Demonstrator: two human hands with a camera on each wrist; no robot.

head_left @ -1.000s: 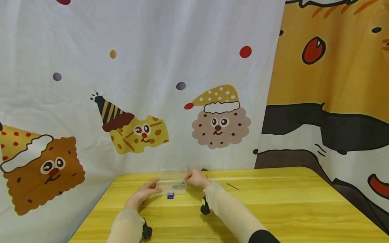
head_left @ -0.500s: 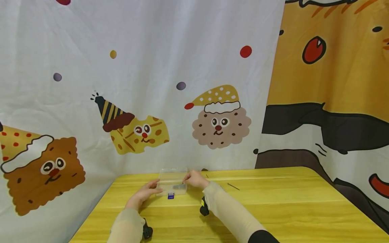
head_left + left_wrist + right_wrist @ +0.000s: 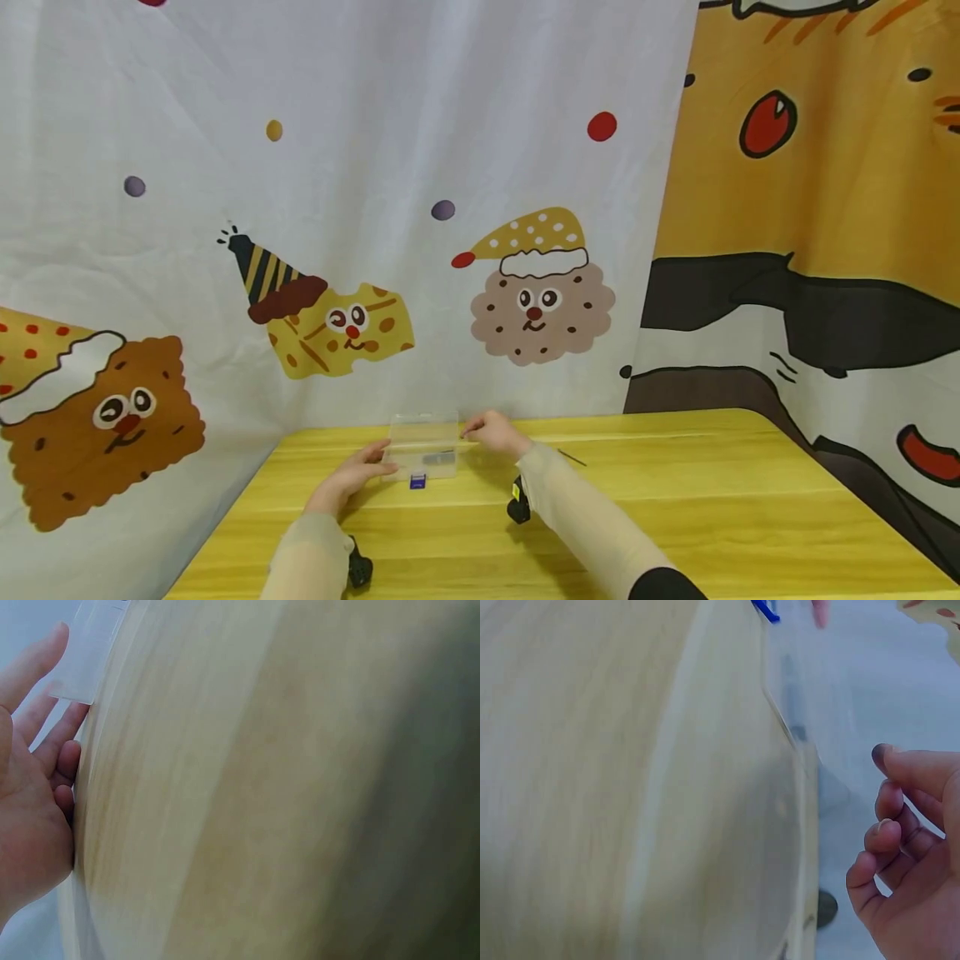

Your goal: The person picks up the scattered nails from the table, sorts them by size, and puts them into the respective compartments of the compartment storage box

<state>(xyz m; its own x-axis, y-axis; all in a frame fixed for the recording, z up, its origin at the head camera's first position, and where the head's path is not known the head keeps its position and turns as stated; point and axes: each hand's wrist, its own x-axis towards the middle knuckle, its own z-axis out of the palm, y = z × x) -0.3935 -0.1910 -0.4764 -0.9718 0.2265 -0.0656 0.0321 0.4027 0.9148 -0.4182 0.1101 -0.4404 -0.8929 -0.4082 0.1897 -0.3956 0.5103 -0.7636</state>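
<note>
**Left hand on open clear box, right hand off it; right-hand contents unconfirmed**

Clear plastic box (image 3: 441, 476) sits at the far edge of the table (image 3: 697, 500), left of the table's middle. Lid (image 3: 423, 430) is up on the far side. Blue clasp (image 3: 417, 482) sticks out mid-way along the near side. 1 flat grey piece (image 3: 439, 458) shows through the plastic, right half of the box.

Left hand (image 3: 351, 477): released, not clenched. Thumb and first fingers fairly straight, touching the box's left end; the other 2 fingers curl, per the left wrist view.

Right hand (image 3: 498, 434): just right of the box, apart from it. Fingers curled, thumb and forefinger tips together. Dark spot at the tips in the right wrist view; can't tell if that's a small part or shadow, so can't tell if it's grasping anything.

1 thin dark rod (image 3: 572, 457) lies on the table, right of the right hand, slanting from far left to near right.

Other: 2 pale sleeves, the right with a black band (image 3: 667, 584) higher up. Black device (image 3: 518, 502) with a yellow label at the right wrist. White curtain (image 3: 360, 125) with cartoon prints behind; orange print toward the right.
</note>
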